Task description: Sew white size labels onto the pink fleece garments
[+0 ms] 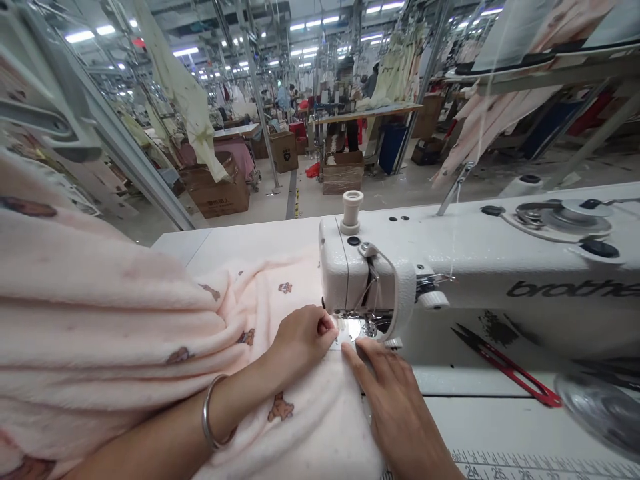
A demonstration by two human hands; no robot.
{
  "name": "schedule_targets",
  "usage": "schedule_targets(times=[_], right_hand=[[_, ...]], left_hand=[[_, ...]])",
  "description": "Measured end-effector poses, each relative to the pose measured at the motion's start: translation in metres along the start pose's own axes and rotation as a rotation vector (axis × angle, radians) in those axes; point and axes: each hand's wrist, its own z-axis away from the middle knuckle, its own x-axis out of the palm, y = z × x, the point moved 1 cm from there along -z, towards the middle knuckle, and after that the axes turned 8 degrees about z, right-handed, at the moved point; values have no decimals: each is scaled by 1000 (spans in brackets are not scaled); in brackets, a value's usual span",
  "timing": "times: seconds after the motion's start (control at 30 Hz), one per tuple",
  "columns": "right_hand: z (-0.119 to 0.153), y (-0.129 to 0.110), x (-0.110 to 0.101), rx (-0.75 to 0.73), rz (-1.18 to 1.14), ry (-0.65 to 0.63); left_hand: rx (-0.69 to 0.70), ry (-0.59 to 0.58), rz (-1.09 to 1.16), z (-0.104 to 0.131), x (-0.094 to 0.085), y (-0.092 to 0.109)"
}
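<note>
Pale pink fleece fabric [310, 407] with brown bear prints spreads over the table and runs under the needle area of a white sewing machine [360, 273]. Just left of the presser foot, my left hand [305, 333] has thumb and index finger pinched together; what they hold is too small to name. A metal bangle circles that wrist. My right hand [393, 393] lies on the fabric's right edge, fingers spread and pointing at the presser foot. A small lamp lights the spot between the hands.
Red-handled thread snips [510, 367] lie on the machine bed at right, near a clear round object [600, 413]. A printed ruler [520, 467] runs along the table's front edge. Bunched fabric piles up at left. Cardboard boxes [215, 190] stand on the floor beyond.
</note>
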Motion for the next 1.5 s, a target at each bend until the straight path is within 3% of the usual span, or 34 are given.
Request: schedule_targets(times=[0.13,0.23,0.4,0.47,0.63,0.87,1.1,1.5], right_hand=[[-2,1,-3,-2,5,7],[-2,1,-3,-4,9,1],[1,1,2,16,4,-6],[2,0,2,13,3,-13],[-1,0,0,8,8,2],[6,1,7,40,-46,-26],[13,5,12,127,-176,39],[16,2,15,104,-108,-64]], left_hand=[[118,33,-134,20,-17,11],[266,-59,-255,40,-26,13],[637,-150,-391,56,-19,-5],[713,-164,-428,55,-16,-11],[705,-230,-443,52,-17,-14],[671,-256,-409,51,-16,-17],[661,-240,-395,51,-16,-14],[660,-240,-398,50,-14,-18]])
